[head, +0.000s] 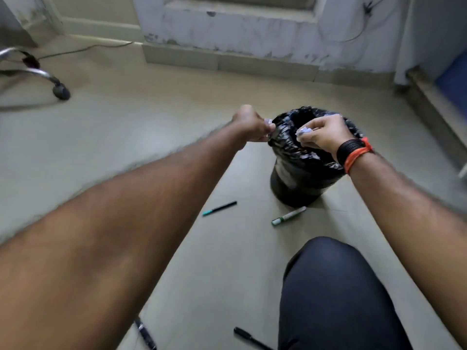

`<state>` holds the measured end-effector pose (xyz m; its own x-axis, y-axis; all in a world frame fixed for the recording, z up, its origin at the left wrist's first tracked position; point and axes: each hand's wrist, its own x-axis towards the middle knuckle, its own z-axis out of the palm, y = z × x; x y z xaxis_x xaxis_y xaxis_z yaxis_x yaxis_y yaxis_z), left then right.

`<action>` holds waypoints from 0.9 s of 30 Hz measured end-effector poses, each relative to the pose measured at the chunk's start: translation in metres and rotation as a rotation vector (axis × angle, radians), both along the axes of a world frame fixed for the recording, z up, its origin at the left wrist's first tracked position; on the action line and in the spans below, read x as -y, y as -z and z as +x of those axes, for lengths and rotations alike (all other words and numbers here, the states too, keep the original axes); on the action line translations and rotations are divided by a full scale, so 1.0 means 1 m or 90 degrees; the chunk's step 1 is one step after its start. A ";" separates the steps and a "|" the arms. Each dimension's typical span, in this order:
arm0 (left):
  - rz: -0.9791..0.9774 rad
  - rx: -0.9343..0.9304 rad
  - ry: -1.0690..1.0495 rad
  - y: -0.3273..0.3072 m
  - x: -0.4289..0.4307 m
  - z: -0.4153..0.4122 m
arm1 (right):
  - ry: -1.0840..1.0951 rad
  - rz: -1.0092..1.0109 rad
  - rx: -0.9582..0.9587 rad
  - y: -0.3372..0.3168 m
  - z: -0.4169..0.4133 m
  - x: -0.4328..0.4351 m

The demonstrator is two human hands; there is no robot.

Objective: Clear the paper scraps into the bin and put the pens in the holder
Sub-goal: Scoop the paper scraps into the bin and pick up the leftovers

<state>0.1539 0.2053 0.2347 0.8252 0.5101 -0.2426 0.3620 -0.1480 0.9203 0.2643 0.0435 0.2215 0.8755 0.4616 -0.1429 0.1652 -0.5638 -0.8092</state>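
Observation:
A black bin (300,178) lined with a crinkled black bag stands on the floor ahead of me. My left hand (250,127) is at the bin's left rim, closed on a small paper scrap (268,121). Over the bin's opening, my right hand (321,132) pinches another crumpled paper scrap (303,131). On the floor lie a thin teal-tipped pen (219,208), a white-and-green marker (288,215) by the bin's base, and two black pens (145,333) (249,338) near the bottom edge. No pen holder is in view.
My knee in dark trousers (336,294) fills the lower right. A chrome chair base with a castor (60,91) stands at the far left. A worn wall step (252,54) and a cable (83,48) run along the back.

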 end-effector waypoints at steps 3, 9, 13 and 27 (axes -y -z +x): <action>-0.012 -0.001 0.025 -0.014 0.027 0.054 | 0.086 -0.035 0.003 -0.002 0.020 0.018; 0.123 -0.036 0.148 -0.005 0.053 0.108 | 0.203 -0.048 0.001 0.018 0.049 0.030; 0.169 -0.002 0.185 0.014 0.030 0.094 | 0.254 -0.018 0.072 0.013 0.030 0.017; 0.032 -0.118 -0.167 0.166 -0.101 -0.179 | -0.066 0.012 -0.171 0.174 -0.154 -0.133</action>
<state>-0.0253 0.3065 0.0686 0.6085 0.7145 -0.3451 0.5541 -0.0713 0.8294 0.1098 0.1762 0.0478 0.7555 0.5520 -0.3530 0.0001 -0.5389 -0.8424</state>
